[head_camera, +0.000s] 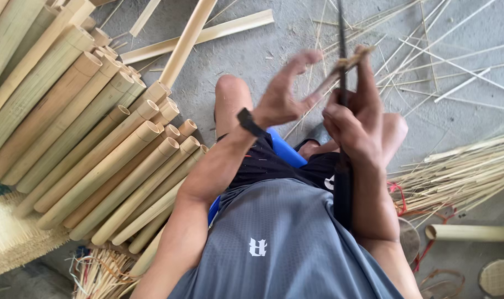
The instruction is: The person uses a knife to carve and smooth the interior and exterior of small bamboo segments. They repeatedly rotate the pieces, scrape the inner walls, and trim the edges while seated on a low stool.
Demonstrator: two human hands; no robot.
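left hand raised, fingers spread; right hand fisted; forearms converging

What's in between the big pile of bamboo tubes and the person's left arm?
In the head view, bare grey concrete floor lies between the stacked bamboo tubes and the left hand, crossed only by one long split bamboo slat.
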